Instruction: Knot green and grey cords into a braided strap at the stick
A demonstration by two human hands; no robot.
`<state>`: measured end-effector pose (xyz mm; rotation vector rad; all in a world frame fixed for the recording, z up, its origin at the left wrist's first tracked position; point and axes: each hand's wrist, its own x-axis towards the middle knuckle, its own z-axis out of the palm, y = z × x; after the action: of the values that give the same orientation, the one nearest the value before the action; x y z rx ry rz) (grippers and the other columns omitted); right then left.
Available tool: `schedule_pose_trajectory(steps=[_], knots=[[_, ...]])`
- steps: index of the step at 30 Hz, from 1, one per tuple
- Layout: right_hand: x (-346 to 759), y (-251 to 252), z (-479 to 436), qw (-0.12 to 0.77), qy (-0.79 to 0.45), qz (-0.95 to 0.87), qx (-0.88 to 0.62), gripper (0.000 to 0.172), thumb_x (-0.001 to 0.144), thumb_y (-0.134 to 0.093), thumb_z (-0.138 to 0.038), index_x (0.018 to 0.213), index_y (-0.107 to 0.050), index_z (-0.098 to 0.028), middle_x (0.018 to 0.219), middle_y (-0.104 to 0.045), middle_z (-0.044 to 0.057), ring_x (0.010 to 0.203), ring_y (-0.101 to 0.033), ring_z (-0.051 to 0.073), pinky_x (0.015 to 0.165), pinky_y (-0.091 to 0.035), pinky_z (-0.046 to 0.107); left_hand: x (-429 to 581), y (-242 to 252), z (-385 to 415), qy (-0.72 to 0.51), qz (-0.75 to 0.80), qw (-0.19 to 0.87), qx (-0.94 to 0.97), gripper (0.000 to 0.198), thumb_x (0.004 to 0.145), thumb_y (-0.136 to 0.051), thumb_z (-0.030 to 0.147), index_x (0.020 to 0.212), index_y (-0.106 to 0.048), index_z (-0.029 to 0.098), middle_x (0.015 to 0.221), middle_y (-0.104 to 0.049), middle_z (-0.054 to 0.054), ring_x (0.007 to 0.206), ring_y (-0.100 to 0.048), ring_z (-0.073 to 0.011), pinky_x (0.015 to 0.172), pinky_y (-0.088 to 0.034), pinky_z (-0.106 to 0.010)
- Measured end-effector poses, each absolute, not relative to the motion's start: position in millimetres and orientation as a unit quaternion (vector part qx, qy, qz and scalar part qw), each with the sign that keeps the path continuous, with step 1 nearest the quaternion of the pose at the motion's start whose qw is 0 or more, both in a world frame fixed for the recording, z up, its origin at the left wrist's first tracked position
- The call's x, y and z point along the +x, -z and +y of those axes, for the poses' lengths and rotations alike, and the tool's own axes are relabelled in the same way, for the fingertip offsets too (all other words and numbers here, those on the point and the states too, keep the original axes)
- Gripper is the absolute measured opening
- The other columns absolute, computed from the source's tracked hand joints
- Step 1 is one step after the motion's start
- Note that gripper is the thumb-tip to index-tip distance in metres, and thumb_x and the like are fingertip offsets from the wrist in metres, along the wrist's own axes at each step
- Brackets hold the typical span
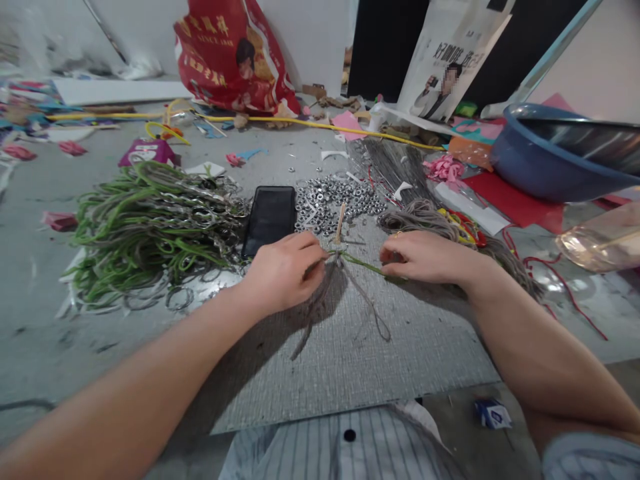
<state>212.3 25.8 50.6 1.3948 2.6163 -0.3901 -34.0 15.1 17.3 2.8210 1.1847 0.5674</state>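
Note:
In front of a small upright wooden stick (341, 223), a green cord (361, 263) runs between my hands, with a grey cord (367, 303) crossing it and hanging in a loop toward me. My left hand (287, 272) is closed in a pinch at the left end of the cords, close to the crossing. Fingers of my right hand (425, 259) pinch the green cord's right end. Exactly what lies between the left fingertips is partly hidden. Metal nuts and rings (345, 197) are heaped just behind the stick.
A bundle of green and grey cords (145, 233) lies left, beside a black phone (270, 217). Grey cords (425, 219) lie by my right hand. At the back stand a red bag (233, 60) and a blue basin (530, 160). The board's front edge (350, 405) is near my body.

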Motion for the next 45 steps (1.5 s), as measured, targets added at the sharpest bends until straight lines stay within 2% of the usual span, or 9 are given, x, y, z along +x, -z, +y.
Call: schedule_pose_trajectory(steps=[5,12,22,25,29,33,40,43,45], knots=[[205,-47,25,0.047,0.139,0.877,0.458,0.018,0.081,-0.048,-0.030,0.082,-0.060,-0.016,0.081,-0.063,0.005,0.073,-0.054,0.015,0.062,-0.035,0.025,-44,-37,13,-0.029,0.458,-0.063,0.886,0.021,0.077,-0.044,0.031,0.079,-0.059,0.017,0.085,-0.059,-0.008,0.078,-0.059,-0.0242,0.050,-0.043,-0.028],[201,-44,24,0.040,0.156,0.881,0.444,0.018,0.082,-0.048,-0.028,0.082,-0.061,-0.016,0.082,-0.063,0.005,0.073,-0.055,0.015,0.064,-0.036,0.025,-52,-36,11,0.039,0.453,-0.080,0.887,0.016,0.070,-0.054,0.033,0.070,-0.057,0.018,0.075,-0.058,-0.006,0.061,-0.059,-0.0209,0.041,-0.035,-0.026],[196,-42,22,-0.002,0.145,0.883,0.445,0.019,0.084,-0.046,-0.026,0.082,-0.062,-0.015,0.081,-0.063,0.006,0.073,-0.055,0.015,0.067,-0.036,0.026,-50,-29,11,0.047,0.458,-0.028,0.887,0.014,0.071,-0.046,0.016,0.061,-0.056,0.016,0.062,-0.061,-0.005,0.054,-0.059,-0.0189,0.041,-0.032,-0.024],[193,-41,20,-0.079,0.152,0.880,0.443,0.018,0.082,-0.048,-0.027,0.080,-0.062,-0.015,0.077,-0.062,0.004,0.069,-0.053,0.013,0.064,-0.035,0.024,-46,-33,14,-0.044,0.493,0.075,0.866,0.014,0.071,-0.047,0.019,0.061,-0.057,0.018,0.057,-0.061,-0.001,0.050,-0.055,-0.0139,0.043,-0.034,-0.023],[184,-36,14,-0.215,0.226,0.833,0.457,0.016,0.081,-0.050,-0.026,0.080,-0.062,-0.016,0.073,-0.060,0.001,0.064,-0.051,0.010,0.060,-0.036,0.023,-34,-33,14,-0.233,0.516,0.380,0.732,0.016,0.077,-0.045,0.025,0.065,-0.053,0.017,0.051,-0.057,0.002,0.038,-0.045,-0.0073,0.038,-0.035,-0.020],[171,-26,9,-0.250,0.376,0.756,0.473,0.022,0.082,-0.048,-0.031,0.090,-0.061,-0.015,0.065,-0.057,-0.001,0.054,-0.050,0.009,0.052,-0.038,0.022,-24,-27,12,-0.333,0.492,0.586,0.551,0.014,0.078,-0.049,0.026,0.068,-0.049,0.016,0.058,-0.059,0.000,0.035,-0.043,-0.0049,0.034,-0.037,-0.019],[161,-16,7,-0.280,0.518,0.652,0.477,0.030,0.081,-0.049,-0.033,0.106,-0.052,-0.016,0.097,-0.060,0.006,0.047,-0.050,0.005,0.046,-0.040,0.022,-20,-23,11,-0.371,0.465,0.675,0.436,0.015,0.070,-0.061,0.024,0.068,-0.050,0.014,0.059,-0.060,0.000,0.037,-0.047,-0.0048,0.034,-0.040,-0.017],[159,-16,5,-0.252,0.497,0.682,0.475,0.037,0.076,-0.057,-0.032,0.109,-0.052,-0.015,0.100,-0.060,0.007,0.051,-0.049,0.006,0.049,-0.040,0.023,-19,-23,10,-0.377,0.459,0.681,0.429,0.015,0.070,-0.061,0.023,0.067,-0.051,0.014,0.056,-0.059,0.001,0.037,-0.047,-0.0051,0.035,-0.040,-0.017],[159,-17,5,-0.233,0.454,0.722,0.467,0.032,0.074,-0.059,-0.028,0.102,-0.056,-0.014,0.092,-0.062,0.006,0.058,-0.049,0.008,0.053,-0.038,0.023,-19,-22,10,-0.377,0.458,0.681,0.429,0.014,0.071,-0.061,0.023,0.066,-0.051,0.014,0.056,-0.059,0.001,0.037,-0.047,-0.0051,0.035,-0.040,-0.017]])
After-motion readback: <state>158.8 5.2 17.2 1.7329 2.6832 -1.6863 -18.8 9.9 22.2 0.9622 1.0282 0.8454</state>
